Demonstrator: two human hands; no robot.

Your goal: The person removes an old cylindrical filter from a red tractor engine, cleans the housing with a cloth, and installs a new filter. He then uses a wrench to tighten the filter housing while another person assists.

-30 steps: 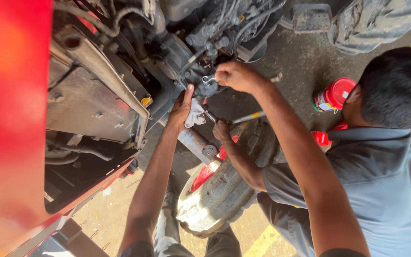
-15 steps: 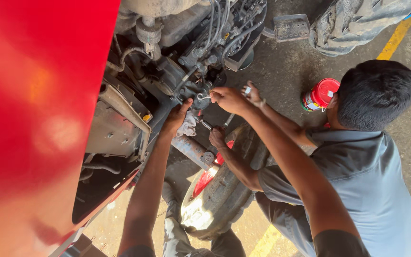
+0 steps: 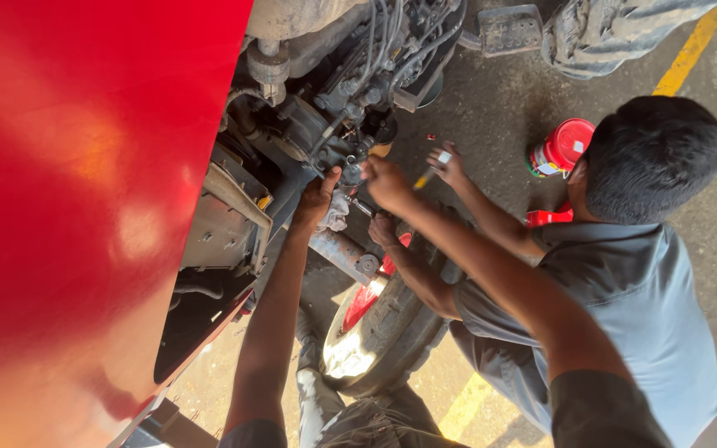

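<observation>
- Head view: left hand [image 3: 319, 199] pressed on a pale rag [image 3: 335, 214] against the greasy engine [image 3: 325, 133], fingers curled around it.
- Right hand [image 3: 387, 182] clenched on a small metal fitting [image 3: 358, 205] below the engine.
- Probably stiff, oily, slippery; best gripped through the rag.
- Co-worker's hand [image 3: 448, 163] pinching a screwdriver [image 3: 426, 176] nearby.

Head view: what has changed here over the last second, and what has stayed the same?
The view swung left, so the red body panel fills more of the picture. The co-worker's hand lifted a small tool away from the engine. The left hand and right hand stayed at the same fitting; the red can did not move.
</observation>
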